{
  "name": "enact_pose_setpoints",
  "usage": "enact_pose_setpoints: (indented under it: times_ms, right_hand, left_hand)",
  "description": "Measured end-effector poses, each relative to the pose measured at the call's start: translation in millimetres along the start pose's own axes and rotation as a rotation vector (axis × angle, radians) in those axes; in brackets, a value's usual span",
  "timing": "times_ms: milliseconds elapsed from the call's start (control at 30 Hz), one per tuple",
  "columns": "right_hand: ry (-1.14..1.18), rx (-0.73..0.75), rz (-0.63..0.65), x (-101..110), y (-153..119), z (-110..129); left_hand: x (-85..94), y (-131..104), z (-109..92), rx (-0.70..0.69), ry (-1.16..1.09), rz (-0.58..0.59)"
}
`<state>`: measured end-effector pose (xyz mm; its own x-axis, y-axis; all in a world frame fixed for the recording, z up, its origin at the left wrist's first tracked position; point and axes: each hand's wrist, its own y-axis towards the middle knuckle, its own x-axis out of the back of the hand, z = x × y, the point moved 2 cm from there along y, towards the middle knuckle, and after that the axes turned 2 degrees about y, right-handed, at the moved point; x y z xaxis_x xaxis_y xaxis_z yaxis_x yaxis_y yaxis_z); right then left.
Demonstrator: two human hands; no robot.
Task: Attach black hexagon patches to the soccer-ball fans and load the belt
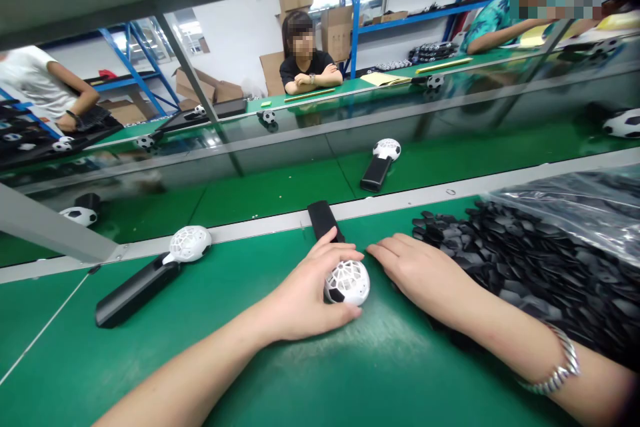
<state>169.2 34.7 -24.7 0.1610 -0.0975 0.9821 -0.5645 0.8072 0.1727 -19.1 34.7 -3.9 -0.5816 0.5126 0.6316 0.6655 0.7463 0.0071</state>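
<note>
My left hand [313, 290] is curved round the white and black football-patterned head [349, 282] of a device, thumb in front and fingers behind. Its black handle [324, 220] points away, toward the metal rail. Just right of the ball, my right hand [417, 273] reaches down beside the pile of small black pieces [530, 273]; its fingertips point at the ball and whatever they may hold is hidden. A second device lies to the left on the green table [240, 373], with a white ball head [191, 243] and a long black handle [137, 290].
Behind the metal rail [270, 227], a green conveyor [280, 193] carries more ball-headed devices, one [387, 149] near its middle. Clear plastic [585, 207] covers part of the black pile. A slanted post [50, 220] stands left. Several people are across the line.
</note>
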Motion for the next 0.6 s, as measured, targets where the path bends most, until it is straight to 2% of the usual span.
enact_pose_setpoints:
  times_ms: [67, 167, 333, 433, 600]
  right_hand:
    - [0.044, -0.035, -0.023, -1, -2, -5]
    - [0.289, -0.119, -0.059, 4, -3, -10]
    - [0.748, -0.240, -0.053, 22, -3, 6]
    - [0.872, -0.252, -0.046, 28, -3, 18]
    - [1.006, -0.280, 0.019, 24, -3, 26]
  left_hand:
    - [1.0, 0, 1, -0.023, 0.002, -0.018]
    - [3.2, 1, 3, -0.053, 0.007, 0.013]
    - [2.6, 1, 8, -0.060, 0.018, -0.027]
    - [-0.1, 1, 9, -0.069, 0.018, -0.044]
    - [-0.7, 2, 6, -0.044, -0.001, -0.048]
